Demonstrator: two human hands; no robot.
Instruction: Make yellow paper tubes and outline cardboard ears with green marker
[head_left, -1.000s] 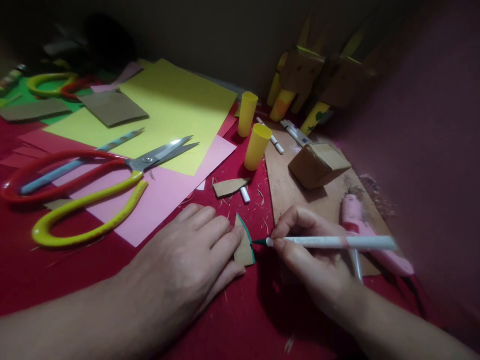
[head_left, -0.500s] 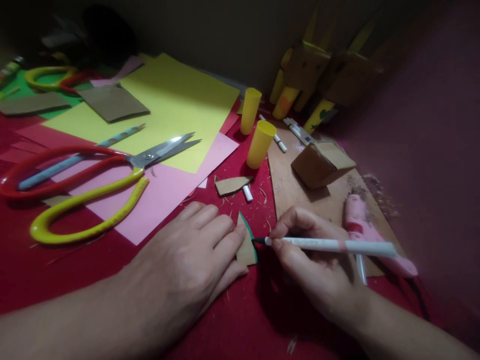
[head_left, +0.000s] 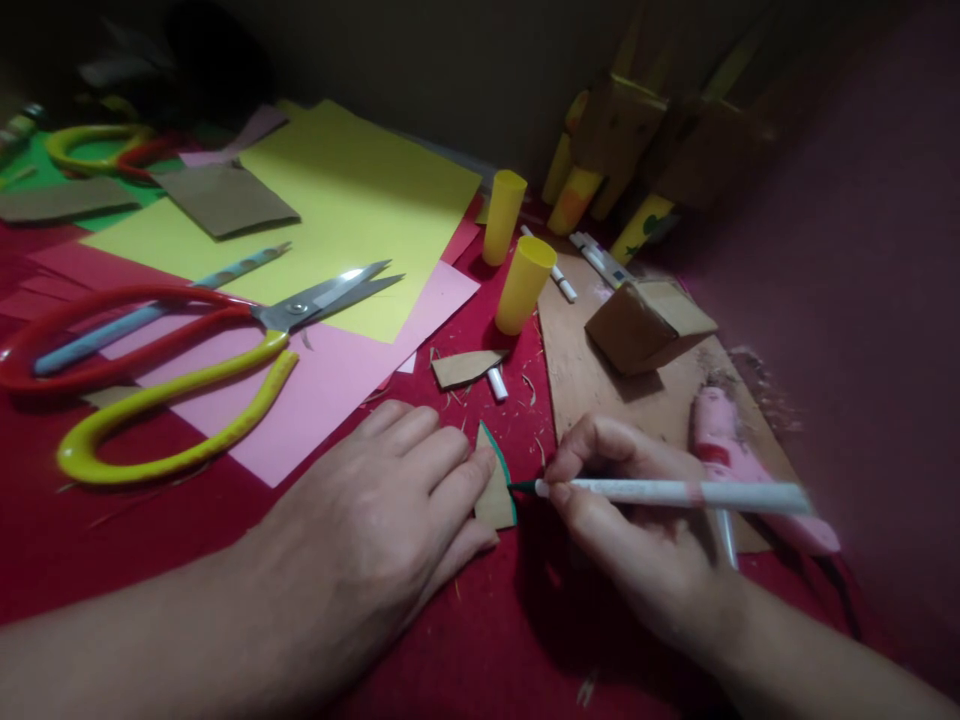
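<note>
Under the fingers of my left hand (head_left: 405,490), a small pointed cardboard piece (head_left: 495,490) is held down on the red cloth. Its right edge carries a green line, and its left part is hidden beneath my fingers. My right hand (head_left: 637,530) grips a white felt-tip pen (head_left: 660,492) between thumb and fingers, with the dark green tip at the piece's right edge. Just beyond lie another cut cardboard piece (head_left: 469,369) and a short white pen cap (head_left: 497,384).
Left are red-and-yellow scissors (head_left: 296,308), a blue pencil (head_left: 105,340), pink paper (head_left: 262,440) and yellow paper (head_left: 360,180). Two yellow paper tubes (head_left: 525,287) stand behind. A cardboard box (head_left: 649,325) and pink glue gun (head_left: 720,440) rest on a board (head_left: 570,370); cardboard figures (head_left: 615,130) stand behind.
The pen tip stays at the green edge, with the pen and my right hand shifted very slightly right. My left hand keeps its place on the cardboard piece.
</note>
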